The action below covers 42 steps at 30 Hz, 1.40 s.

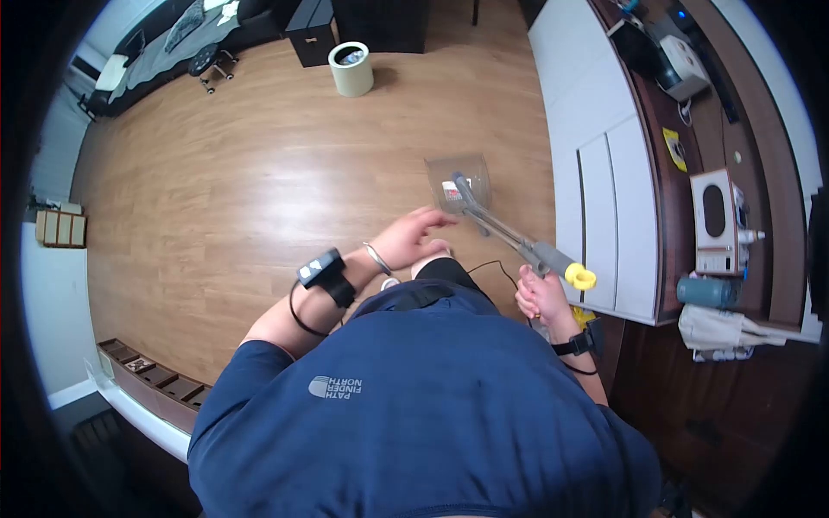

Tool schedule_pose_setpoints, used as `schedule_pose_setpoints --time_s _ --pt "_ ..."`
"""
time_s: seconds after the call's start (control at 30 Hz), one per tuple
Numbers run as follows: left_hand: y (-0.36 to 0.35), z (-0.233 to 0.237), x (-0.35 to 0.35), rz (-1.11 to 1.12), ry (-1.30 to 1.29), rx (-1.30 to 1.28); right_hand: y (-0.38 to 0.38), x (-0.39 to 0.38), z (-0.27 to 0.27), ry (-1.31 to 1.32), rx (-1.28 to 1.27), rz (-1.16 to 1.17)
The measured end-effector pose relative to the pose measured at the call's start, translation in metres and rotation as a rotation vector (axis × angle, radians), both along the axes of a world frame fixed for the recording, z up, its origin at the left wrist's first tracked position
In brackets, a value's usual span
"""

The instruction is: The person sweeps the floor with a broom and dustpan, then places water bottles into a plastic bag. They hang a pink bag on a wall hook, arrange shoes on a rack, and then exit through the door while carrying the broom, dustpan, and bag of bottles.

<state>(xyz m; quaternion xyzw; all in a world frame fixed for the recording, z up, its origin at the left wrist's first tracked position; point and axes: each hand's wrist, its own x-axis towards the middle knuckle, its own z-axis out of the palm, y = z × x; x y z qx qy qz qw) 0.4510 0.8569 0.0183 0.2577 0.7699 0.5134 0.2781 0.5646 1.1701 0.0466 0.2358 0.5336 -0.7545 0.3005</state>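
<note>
My right hand is closed around the upper part of a long-handled dustpan, just below its yellow-tipped grip. The dustpan's clear scoop, with a red and white label on it, is low over the wooden floor ahead of me. My left hand is empty, fingers apart and slightly bent, in front of my body and to the left of the handle. A bangle and a black strapped device are on my left arm; another black strap circles my right wrist.
A round cream bin stands on the wooden floor ahead, near a black cabinet. White cabinets run along the right. A wheeled stool and a dark sofa are at the far left. A thin cable hangs near my legs.
</note>
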Motion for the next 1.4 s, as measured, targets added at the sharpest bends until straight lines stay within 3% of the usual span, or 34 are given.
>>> schedule_pose_setpoints --time_s 0.07,0.1,0.17,0.23,0.3,0.37,0.4,0.43,0.5,0.53,0.63,0.67,0.77,0.8,0.93,1.1,1.17,1.27,1.4 --pt "-0.002 0.034 -0.032 0.015 0.11 0.267 -0.033 -0.042 -0.003 0.014 0.006 0.066" --pt "-0.001 0.045 -0.05 0.031 0.116 0.263 -0.044 -0.064 -0.009 -0.011 0.04 0.117" --pt "0.008 0.059 -0.084 0.045 0.38 0.357 -0.06 -0.108 -0.017 -0.03 0.071 0.186" --pt "0.024 0.059 -0.121 -0.004 0.42 0.317 -0.069 -0.157 -0.025 0.258 0.359 0.432" --pt "0.033 0.052 -0.162 -0.052 0.457 0.274 -0.068 -0.2 -0.053 0.293 0.359 0.388" --pt "0.025 0.04 -0.206 0.102 0.594 0.033 -0.089 -0.258 -0.058 0.327 0.292 0.227" --pt "0.021 0.037 -0.222 0.292 0.634 -0.122 -0.087 -0.286 -0.09 0.36 0.215 0.235" --pt "0.016 0.02 -0.238 0.31 0.628 -0.129 -0.102 -0.319 -0.089 0.711 0.424 0.372" --pt "0.009 -0.019 -0.274 0.527 0.032 0.131 -0.128 -0.368 -0.057 0.746 0.512 0.428" --pt "-0.004 -0.003 -0.298 0.535 -0.155 0.221 -0.147 -0.395 -0.033 0.788 0.621 0.478" --pt "-0.035 0.033 -0.342 0.611 -0.283 0.26 -0.197 -0.444 0.014 0.913 0.587 0.368" --pt "-0.049 0.042 -0.356 0.621 -0.353 0.29 -0.207 -0.459 0.025 0.793 0.491 0.441" --pt "-0.08 -0.013 -0.401 0.759 -0.22 0.41 -0.247 -0.51 0.0 0.953 0.596 0.604" --pt "-0.1 -0.018 -0.418 0.744 -0.062 0.356 -0.265 -0.527 -0.009 0.957 0.67 0.634" --pt "-0.179 -0.025 -0.465 0.657 -0.282 0.382 -0.339 -0.573 -0.02 0.91 0.749 0.628" --pt "-0.278 -0.049 -0.508 0.593 -0.143 0.449 -0.445 -0.624 0.0 0.747 0.976 0.757" --pt "-0.302 -0.064 -0.517 0.636 -0.267 0.668 -0.478 -0.637 0.003 0.734 0.938 0.77" --pt "-0.337 -0.05 -0.531 0.741 -0.332 0.838 -0.518 -0.665 0.0 0.71 0.936 0.85" --pt "-0.375 -0.076 -0.529 0.811 -0.276 0.835 -0.571 -0.674 0.011 0.649 1.097 1.011"
